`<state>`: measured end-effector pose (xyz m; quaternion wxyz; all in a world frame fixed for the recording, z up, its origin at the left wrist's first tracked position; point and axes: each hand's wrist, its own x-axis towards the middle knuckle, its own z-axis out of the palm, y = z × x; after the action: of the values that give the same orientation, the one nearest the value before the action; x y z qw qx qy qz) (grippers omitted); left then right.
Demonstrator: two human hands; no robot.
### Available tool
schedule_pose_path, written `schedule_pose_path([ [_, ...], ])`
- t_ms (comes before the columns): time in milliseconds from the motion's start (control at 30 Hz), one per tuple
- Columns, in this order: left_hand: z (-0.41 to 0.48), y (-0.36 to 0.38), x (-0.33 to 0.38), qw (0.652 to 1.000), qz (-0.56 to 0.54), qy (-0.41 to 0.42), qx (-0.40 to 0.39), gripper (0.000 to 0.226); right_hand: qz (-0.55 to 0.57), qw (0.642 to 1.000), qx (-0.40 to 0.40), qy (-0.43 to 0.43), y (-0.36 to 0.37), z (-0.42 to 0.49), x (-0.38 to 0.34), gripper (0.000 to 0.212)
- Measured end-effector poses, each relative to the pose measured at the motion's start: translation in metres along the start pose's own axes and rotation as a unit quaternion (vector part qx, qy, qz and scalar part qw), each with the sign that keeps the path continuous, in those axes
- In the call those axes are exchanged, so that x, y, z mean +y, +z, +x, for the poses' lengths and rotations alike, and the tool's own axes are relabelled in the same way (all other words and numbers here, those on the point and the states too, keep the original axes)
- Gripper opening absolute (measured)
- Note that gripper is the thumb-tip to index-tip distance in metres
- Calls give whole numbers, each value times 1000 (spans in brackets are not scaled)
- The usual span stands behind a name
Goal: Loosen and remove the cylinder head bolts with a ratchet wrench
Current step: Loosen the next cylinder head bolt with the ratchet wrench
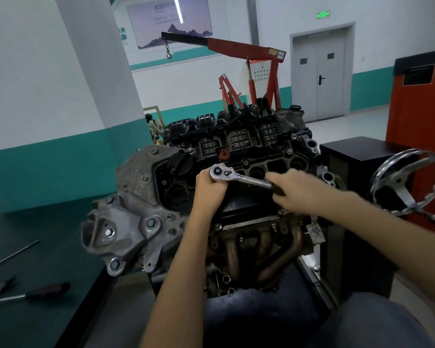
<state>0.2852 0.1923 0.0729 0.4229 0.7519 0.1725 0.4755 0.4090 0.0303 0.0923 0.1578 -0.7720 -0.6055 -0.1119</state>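
A chrome ratchet wrench (239, 176) lies across the top of the engine's cylinder head (249, 209), its round head at the left. My left hand (209, 189) grips the wrench just under the round head and hides the socket and the bolt below it. Around the black handle at the wrench's right end, my right hand (295, 190) curls its fingers; it looks blurred. No bolt head shows under the wrench.
The engine sits on a stand with a chrome handwheel (409, 183) at the right. Exhaust manifold pipes (261, 252) face me. Screwdrivers (28, 295) lie on the dark bench at left. A red engine crane (251, 69) stands behind, an orange cabinet (417, 116) at right.
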Motion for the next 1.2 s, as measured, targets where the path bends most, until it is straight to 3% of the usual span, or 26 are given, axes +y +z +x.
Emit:
schedule_pose_path([
  [67, -2, -2, -2, 1000, -17, -6, 6, 47, -49, 998, 22, -24, -8, 8, 1, 19],
  [133, -8, -3, -6, 999, -50, -9, 15, 41, -31, 998, 52, -1, 7, 0, -10, 19],
  [233, -13, 2, -4, 997, -66, -11, 43, 49, 178, 978, 83, 70, 54, -30, -52, 20],
  [333, -11, 6, -1, 996, -52, -29, 62, 44, 375, 912, 110, 129, 95, -36, -108, 20],
  [400, -10, 3, 0, 998, -3, -19, 54, 43, 423, 885, 144, 135, 110, -30, -136, 11],
  [467, -10, -2, 0, 999, 23, -11, 41, 43, 431, 880, 149, 135, 113, -28, -143, 15],
  [600, -8, -5, 1, 999, -29, -18, 5, 50, 361, 928, 55, 71, 86, -32, -95, 17],
  [733, -6, -2, -2, 999, -23, -8, -21, 49, 155, 987, -35, -11, 24, -16, -17, 16],
  [833, -7, -1, -3, 1000, -24, -4, 2, 32, -9, 999, -30, -42, -11, 7, 6, 17],
  [900, -9, 0, -5, 999, -34, -8, 16, 32, -29, 999, 6, -28, -8, 9, 6, 19],
  [1000, -14, 4, -6, 999, -38, -5, 26, 44, 111, 992, 47, 35, 34, -19, -17, 19],
  [1100, -12, 8, -5, 998, -29, -21, 42, 52, 322, 937, 83, 103, 80, -41, -73, 25],
  [1200, -8, 7, -5, 998, -7, -23, 52, 54, 415, 890, 124, 140, 107, -35, -123, 14],
])
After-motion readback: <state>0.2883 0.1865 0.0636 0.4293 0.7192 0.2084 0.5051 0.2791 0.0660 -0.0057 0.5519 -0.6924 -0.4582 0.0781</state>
